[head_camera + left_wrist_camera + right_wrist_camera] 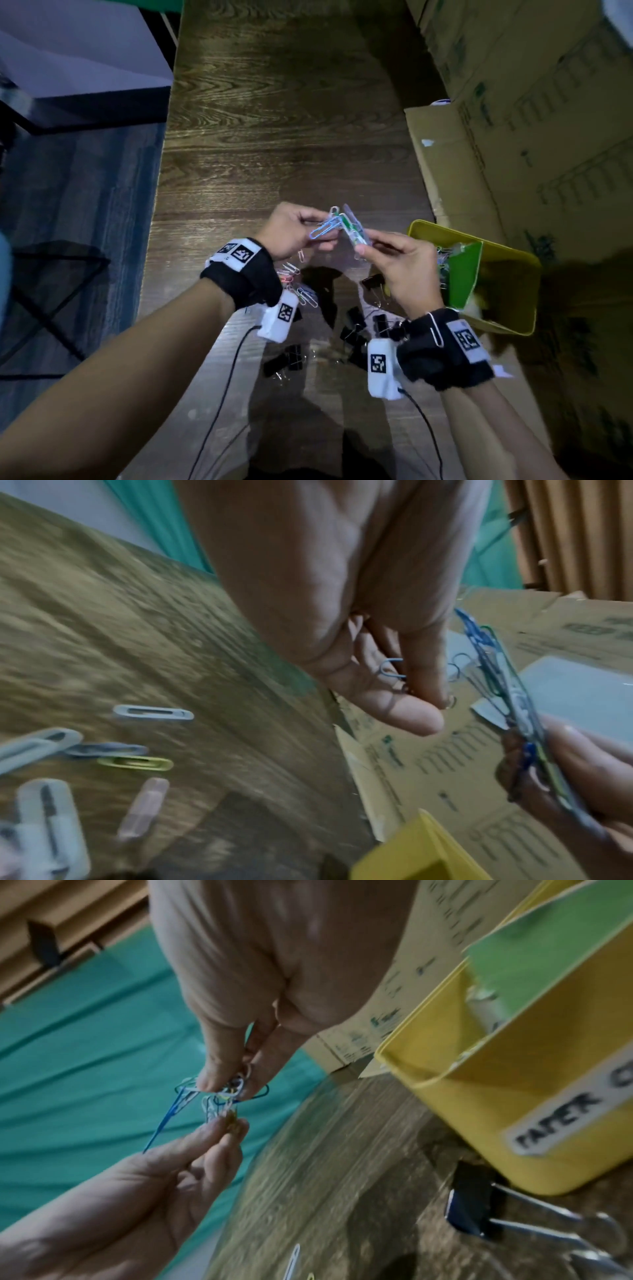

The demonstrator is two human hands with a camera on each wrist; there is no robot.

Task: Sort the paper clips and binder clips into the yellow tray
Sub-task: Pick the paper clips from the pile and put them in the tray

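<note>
My right hand [365, 244] pinches a tangled bunch of paper clips [352, 229] above the table, just left of the yellow tray [513, 329]. My left hand [318, 230] pinches a light blue paper clip [322, 230] that hooks into the bunch. In the right wrist view the right hand [231, 1088] grips the bunch [219, 1096] from above and the left hand's fingertips [219, 1131] meet it from below. A green divider [466, 274] splits the tray, and several clips lie in its far section. Loose paper clips [296, 279] and black binder clips [356, 325] lie on the table under my wrists.
Cardboard boxes [513, 137] line the table's right side behind the tray. The tray's wall carries a label reading "PAPER C" [561, 1123]. A binder clip [469, 1213] lies beside the tray. The wooden table [274, 120] ends at the left, with floor beyond.
</note>
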